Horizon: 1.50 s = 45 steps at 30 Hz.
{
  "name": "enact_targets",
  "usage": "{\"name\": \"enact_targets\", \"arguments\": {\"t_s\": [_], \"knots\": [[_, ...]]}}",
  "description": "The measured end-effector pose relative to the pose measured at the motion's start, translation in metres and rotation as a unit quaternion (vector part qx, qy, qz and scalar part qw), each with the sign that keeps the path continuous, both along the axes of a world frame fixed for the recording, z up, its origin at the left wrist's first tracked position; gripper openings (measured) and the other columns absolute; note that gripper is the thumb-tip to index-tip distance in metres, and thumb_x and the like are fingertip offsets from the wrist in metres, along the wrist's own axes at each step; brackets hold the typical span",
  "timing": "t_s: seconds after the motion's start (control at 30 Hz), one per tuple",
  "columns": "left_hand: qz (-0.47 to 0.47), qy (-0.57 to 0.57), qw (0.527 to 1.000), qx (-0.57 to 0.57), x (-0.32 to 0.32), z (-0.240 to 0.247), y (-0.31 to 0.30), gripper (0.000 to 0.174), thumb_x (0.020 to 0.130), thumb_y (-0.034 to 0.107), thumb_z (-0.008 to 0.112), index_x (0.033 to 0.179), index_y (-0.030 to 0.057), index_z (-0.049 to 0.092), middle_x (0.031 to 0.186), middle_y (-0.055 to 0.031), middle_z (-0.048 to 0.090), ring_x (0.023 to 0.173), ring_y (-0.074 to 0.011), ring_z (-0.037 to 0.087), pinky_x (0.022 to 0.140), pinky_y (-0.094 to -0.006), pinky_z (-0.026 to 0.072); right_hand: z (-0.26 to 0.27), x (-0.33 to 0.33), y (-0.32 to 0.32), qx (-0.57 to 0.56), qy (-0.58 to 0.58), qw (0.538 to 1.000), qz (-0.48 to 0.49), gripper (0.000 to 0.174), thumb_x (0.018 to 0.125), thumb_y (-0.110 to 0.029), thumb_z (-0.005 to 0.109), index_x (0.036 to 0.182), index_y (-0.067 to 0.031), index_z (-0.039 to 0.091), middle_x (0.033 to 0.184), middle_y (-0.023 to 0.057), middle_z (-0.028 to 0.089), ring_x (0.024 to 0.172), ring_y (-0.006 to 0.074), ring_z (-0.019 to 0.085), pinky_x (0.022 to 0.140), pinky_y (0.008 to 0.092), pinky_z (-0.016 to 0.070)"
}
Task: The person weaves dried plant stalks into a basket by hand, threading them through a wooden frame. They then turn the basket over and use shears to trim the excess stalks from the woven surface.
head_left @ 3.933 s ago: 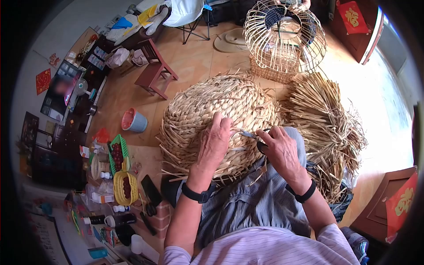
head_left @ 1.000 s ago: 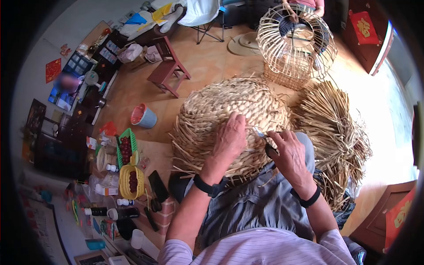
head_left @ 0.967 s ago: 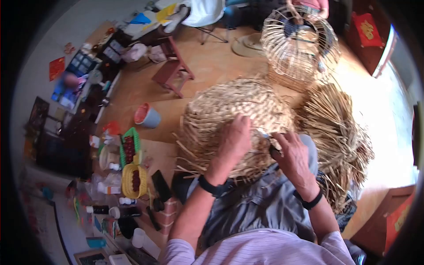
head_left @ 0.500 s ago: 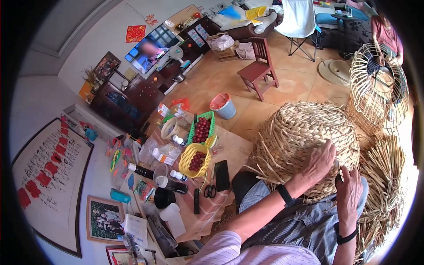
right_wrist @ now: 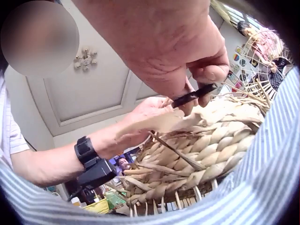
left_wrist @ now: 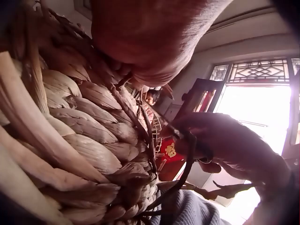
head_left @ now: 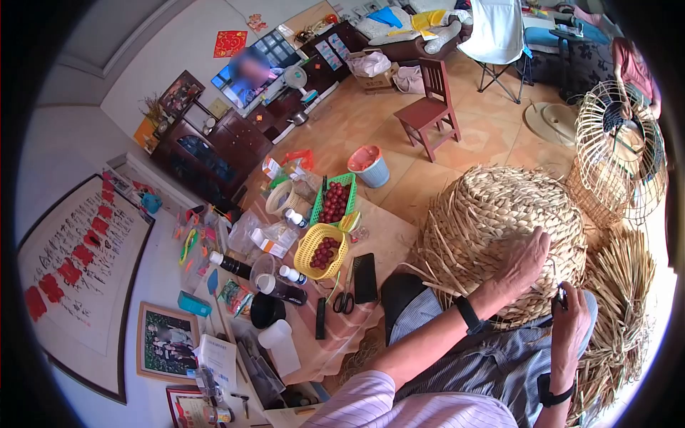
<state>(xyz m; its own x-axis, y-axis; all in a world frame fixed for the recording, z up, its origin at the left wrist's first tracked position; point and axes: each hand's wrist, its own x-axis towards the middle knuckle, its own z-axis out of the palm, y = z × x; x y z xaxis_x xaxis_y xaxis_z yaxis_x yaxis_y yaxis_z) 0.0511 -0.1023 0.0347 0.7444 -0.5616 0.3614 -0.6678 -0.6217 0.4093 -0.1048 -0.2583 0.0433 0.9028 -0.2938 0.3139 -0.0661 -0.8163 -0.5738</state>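
A large basket (head_left: 503, 207) of thick braided straw rests against the striped trousers of the wearer, loose ends sticking out from its side. My left hand (head_left: 522, 265) lies against its front with bent fingers, and in the left wrist view a thin straw strand (left_wrist: 125, 80) comes out from under the fingertips. To the right, close to the weave, my right hand (head_left: 569, 324) grips scissors (head_left: 561, 298) by their black handle. That handle (right_wrist: 194, 95) also shows between thumb and fingers in the right wrist view; the blades are mostly hidden there.
A straw bundle (head_left: 622, 307) stands at the right. Behind it, another person works at an open cane frame (head_left: 621, 153). On the left, a low table holds a yellow basket (head_left: 307, 250) of red fruit, a phone (head_left: 364, 278) and spare scissors (head_left: 343, 303). A red chair (head_left: 428, 110) stands beyond.
The head view has swung left, so basket and hands sit farther right and the table shows more. Both hands stay at the basket; the scissors' black handle shows more plainly in the right hand.
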Motion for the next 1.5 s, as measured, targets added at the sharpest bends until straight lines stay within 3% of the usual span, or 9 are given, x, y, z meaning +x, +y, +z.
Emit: {"name": "enact_targets", "arguments": {"t_s": [0.2,0.23,0.33,0.5,0.6,0.73,0.8,1.0,1.5], "knots": [[0.007,0.068,0.984,-0.165,0.015,0.009,0.015,0.022,0.117,0.021,0.042,0.111,0.0022,0.050,0.085,-0.0177,0.049,0.077,-0.0315,0.055,0.072,-0.0502,0.0501,-0.027,-0.014,-0.022,-0.002,-0.041,0.999,-0.004,0.049,0.086,0.004,0.079,0.133,-0.0065,0.072,0.116,0.0190,0.073,0.103,0.0403,0.072,0.091,0.0463,0.0574],[0.090,0.255,0.946,-0.177,0.024,0.024,0.022,0.028,0.118,0.029,0.044,0.110,0.0035,0.054,0.086,-0.0198,0.059,0.077,-0.0357,0.059,0.072,-0.0513,0.0502,-0.025,-0.019,-0.023,0.006,-0.042,0.999,-0.002,0.050,0.083,0.004,0.080,0.131,-0.0065,0.073,0.116,0.0184,0.073,0.105,0.0403,0.071,0.092,0.0464,0.0574],[0.149,0.070,0.961,-0.220,0.038,0.075,0.039,0.034,0.119,0.034,0.044,0.116,0.0034,0.057,0.085,-0.0197,0.067,0.076,-0.0400,0.068,0.071,-0.0502,0.0538,-0.019,-0.023,-0.025,-0.025,-0.038,0.999,-0.009,0.052,0.079,0.005,0.077,0.129,-0.0113,0.075,0.102,0.0145,0.069,0.097,0.0391,0.068,0.084,0.0490,0.0566],[0.123,-0.173,0.944,-0.252,0.096,0.145,0.067,0.022,0.102,-0.001,0.068,0.124,0.0011,0.063,0.125,-0.0193,0.069,0.116,-0.0354,0.070,0.103,-0.0455,0.0550,-0.019,-0.024,-0.021,-0.019,0.006,1.000,-0.018,0.047,0.083,-0.002,0.082,0.128,-0.0117,0.073,0.095,0.0106,0.066,0.094,0.0330,0.069,0.080,0.0466,0.0569],[0.181,-0.310,0.932,-0.040,0.113,0.136,0.063,0.041,0.089,-0.002,0.082,0.125,-0.0011,0.063,0.123,-0.0217,0.067,0.115,-0.0418,0.067,0.101,-0.0501,0.0535,-0.013,-0.023,-0.017,-0.011,0.010,1.000,-0.012,0.047,0.084,-0.004,0.083,0.128,-0.0139,0.073,0.094,0.0103,0.065,0.094,0.0330,0.069,0.079,0.0460,0.0568],[-0.083,0.016,0.993,-0.088,0.048,0.096,0.038,0.035,0.087,0.011,0.085,0.118,0.0013,0.072,0.116,-0.0186,0.069,0.113,-0.0375,0.069,0.099,-0.0456,0.0561,-0.014,-0.016,-0.015,-0.008,-0.008,1.000,-0.006,0.045,0.083,-0.007,0.082,0.127,-0.0142,0.074,0.094,0.0112,0.064,0.093,0.0351,0.068,0.078,0.0482,0.0563],[-0.208,-0.036,0.977,-0.040,0.023,0.072,0.026,0.031,0.085,0.011,0.085,0.113,0.0016,0.074,0.104,-0.0164,0.065,0.101,-0.0375,0.067,0.090,-0.0466,0.0559,-0.017,-0.008,-0.012,-0.011,-0.050,0.999,0.009,0.045,0.083,-0.008,0.081,0.127,-0.0132,0.074,0.097,0.0130,0.064,0.093,0.0373,0.067,0.078,0.0498,0.0558],[-0.161,-0.118,0.979,-0.048,0.018,0.003,0.000,0.009,0.091,-0.002,0.065,0.083,0.0020,0.067,0.092,-0.0132,0.057,0.098,-0.0282,0.062,0.086,-0.0421,0.0558,-0.006,0.003,-0.013,-0.047,-0.069,0.996,0.003,0.042,0.086,0.000,0.081,0.127,-0.0089,0.075,0.103,0.0154,0.070,0.093,0.0358,0.071,0.081,0.0452,0.0567],[-0.053,-0.133,0.990,0.013,-0.012,0.024,0.009,0.010,0.092,0.006,0.062,0.098,-0.0013,0.065,0.110,-0.0162,0.058,0.113,-0.0313,0.058,0.100,-0.0437,0.0523,-0.004,0.002,-0.010,-0.036,-0.033,0.999,0.019,0.052,0.082,0.006,0.080,0.130,-0.0081,0.069,0.106,0.0156,0.067,0.099,0.0388,0.066,0.086,0.0481,0.0519]]}}
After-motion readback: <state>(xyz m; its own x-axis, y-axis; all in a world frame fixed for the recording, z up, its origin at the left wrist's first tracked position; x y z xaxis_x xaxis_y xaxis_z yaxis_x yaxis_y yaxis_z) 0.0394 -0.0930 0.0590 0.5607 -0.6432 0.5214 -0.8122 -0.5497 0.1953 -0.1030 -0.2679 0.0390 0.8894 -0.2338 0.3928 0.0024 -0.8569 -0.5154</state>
